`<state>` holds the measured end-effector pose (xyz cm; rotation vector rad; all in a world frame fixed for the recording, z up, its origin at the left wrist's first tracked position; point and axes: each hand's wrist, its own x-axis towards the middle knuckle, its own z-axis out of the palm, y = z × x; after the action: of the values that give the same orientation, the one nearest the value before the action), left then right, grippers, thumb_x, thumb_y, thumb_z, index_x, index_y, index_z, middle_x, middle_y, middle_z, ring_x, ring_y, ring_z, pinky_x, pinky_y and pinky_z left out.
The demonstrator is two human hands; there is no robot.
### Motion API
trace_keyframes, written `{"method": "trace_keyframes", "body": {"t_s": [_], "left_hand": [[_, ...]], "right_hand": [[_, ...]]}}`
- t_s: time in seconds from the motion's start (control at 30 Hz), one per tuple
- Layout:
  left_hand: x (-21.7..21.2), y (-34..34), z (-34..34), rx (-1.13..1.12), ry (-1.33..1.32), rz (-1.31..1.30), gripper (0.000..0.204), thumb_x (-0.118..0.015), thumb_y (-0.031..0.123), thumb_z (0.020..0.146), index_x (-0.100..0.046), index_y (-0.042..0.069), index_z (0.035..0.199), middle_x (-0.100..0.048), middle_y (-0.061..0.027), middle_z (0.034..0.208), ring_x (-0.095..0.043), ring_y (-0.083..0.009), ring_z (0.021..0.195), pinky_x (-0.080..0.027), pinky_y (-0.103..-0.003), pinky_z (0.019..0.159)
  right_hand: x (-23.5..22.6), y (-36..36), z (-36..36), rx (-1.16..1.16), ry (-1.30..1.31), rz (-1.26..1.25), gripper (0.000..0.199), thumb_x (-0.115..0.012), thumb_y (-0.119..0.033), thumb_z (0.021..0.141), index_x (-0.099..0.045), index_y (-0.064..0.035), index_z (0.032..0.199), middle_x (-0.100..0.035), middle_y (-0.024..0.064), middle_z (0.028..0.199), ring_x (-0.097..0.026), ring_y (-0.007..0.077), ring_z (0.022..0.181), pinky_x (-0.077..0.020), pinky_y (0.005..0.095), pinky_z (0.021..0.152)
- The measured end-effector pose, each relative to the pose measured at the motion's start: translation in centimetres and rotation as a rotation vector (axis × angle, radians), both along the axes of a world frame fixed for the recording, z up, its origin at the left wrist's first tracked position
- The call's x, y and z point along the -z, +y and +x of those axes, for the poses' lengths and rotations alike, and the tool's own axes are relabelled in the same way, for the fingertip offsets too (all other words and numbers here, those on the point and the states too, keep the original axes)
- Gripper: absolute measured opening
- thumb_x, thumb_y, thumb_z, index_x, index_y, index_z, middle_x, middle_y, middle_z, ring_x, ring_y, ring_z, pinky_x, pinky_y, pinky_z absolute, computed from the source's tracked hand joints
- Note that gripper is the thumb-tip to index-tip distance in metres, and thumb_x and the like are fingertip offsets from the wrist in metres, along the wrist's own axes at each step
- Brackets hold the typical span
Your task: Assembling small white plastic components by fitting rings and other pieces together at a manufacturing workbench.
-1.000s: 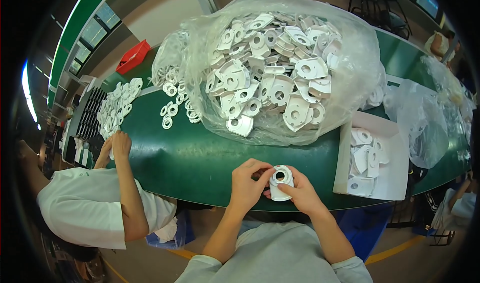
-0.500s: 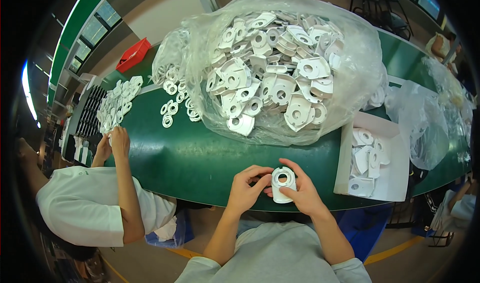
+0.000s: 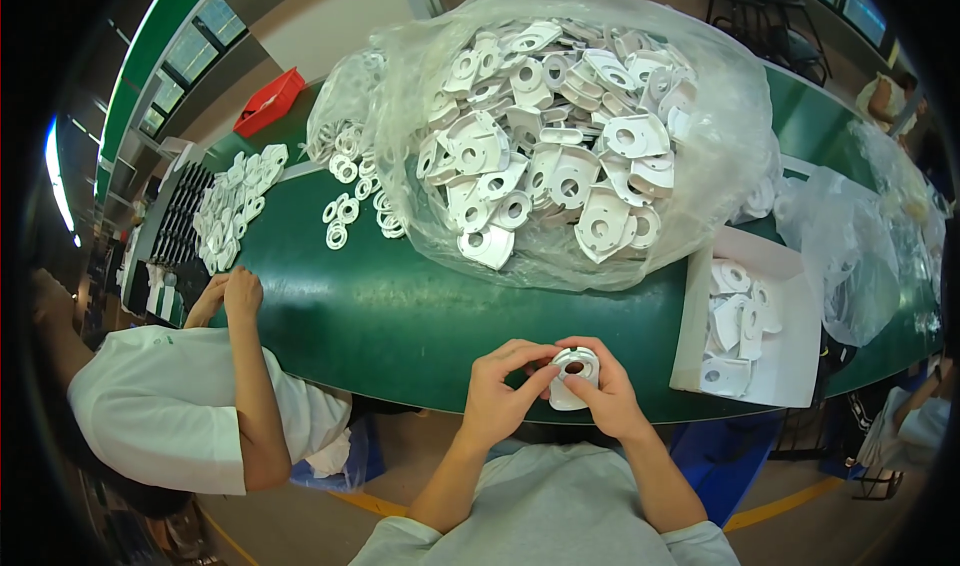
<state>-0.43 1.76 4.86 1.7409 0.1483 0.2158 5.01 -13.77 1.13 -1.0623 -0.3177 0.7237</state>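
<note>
White part (image 3: 572, 377) is pinched between left hand (image 3: 497, 391) and right hand (image 3: 607, 398), upright, near the table (image 3: 400, 316) edge.

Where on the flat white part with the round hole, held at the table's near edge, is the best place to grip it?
By its thin outer rim, pinched from both sides. The white part is flat with a central hole facing up; the left hand and right hand already flank it, leaving the hole clear.

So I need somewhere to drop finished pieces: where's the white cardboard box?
In the head view, the white cardboard box sits on the green table's near edge, right of the right hand.
</note>
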Motion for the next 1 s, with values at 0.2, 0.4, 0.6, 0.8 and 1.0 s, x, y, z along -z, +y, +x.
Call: {"method": "trace_keyframes", "body": {"t_s": [0.2,0.4,0.6,0.8,1.0], "left_hand": [[2.1,-0.4,-0.3,-0.093,-0.020,-0.159,0.016,-0.064,-0.003,0.081,-0.068,-0.003,0.097,-0.064,-0.0091,0.084,-0.060,-0.0123,0.071,-0.048,-0.023,0.060],[2.5,-1.2,0.0,-0.182,-0.030,-0.081,0.012,-0.061,-0.003,0.083,-0.065,-0.004,0.095,-0.064,-0.0087,0.084,-0.061,-0.0125,0.072,-0.048,-0.024,0.062],[2.3,-1.8,-0.4,-0.206,-0.065,-0.165,0.014,-0.060,-0.005,0.082,-0.064,-0.004,0.096,-0.062,-0.0088,0.087,-0.060,-0.0136,0.073,-0.049,-0.024,0.062],[0.7,-0.7,0.3,-0.102,-0.132,0.018,0.021,-0.061,-0.007,0.081,-0.065,-0.003,0.101,-0.060,-0.0085,0.093,-0.058,-0.0131,0.083,-0.049,-0.024,0.068],[1.1,0.1,0.2,-0.036,-0.080,-0.017,0.020,-0.064,-0.007,0.078,-0.068,-0.002,0.097,-0.061,-0.0094,0.089,-0.059,-0.0150,0.077,-0.048,-0.025,0.069]], "right_hand": [[0.0,0.2,-0.2,-0.036,0.031,0.023,0.039,-0.053,0.004,0.085,-0.044,-0.0006,0.123,-0.059,0.0103,0.104,-0.062,0.0164,0.089,-0.0504,0.0299,0.079],[-0.3,0.3,-0.4,0.074,-0.060,0.001,0.033,-0.052,-0.002,0.089,-0.046,-0.0005,0.121,-0.059,0.0105,0.105,-0.063,0.0165,0.084,-0.0506,0.0287,0.078],[1.1,0.4,-0.8,0.137,-0.013,0.043,0.023,-0.044,-0.014,0.098,-0.054,0.0019,0.111,-0.064,0.0087,0.095,-0.064,0.0152,0.079,-0.0521,0.0257,0.070],[0.2,0.9,-0.8,0.135,-0.233,-0.090,0.025,-0.043,-0.016,0.099,-0.057,0.0034,0.107,-0.065,0.0081,0.091,-0.063,0.0122,0.076,-0.0503,0.0240,0.068],[0.6,1.0,-0.8,0.098,-0.227,-0.070,0.025,-0.044,-0.016,0.098,-0.059,0.0045,0.103,-0.065,0.0089,0.086,-0.064,0.0120,0.073,-0.0502,0.0236,0.064]]}}
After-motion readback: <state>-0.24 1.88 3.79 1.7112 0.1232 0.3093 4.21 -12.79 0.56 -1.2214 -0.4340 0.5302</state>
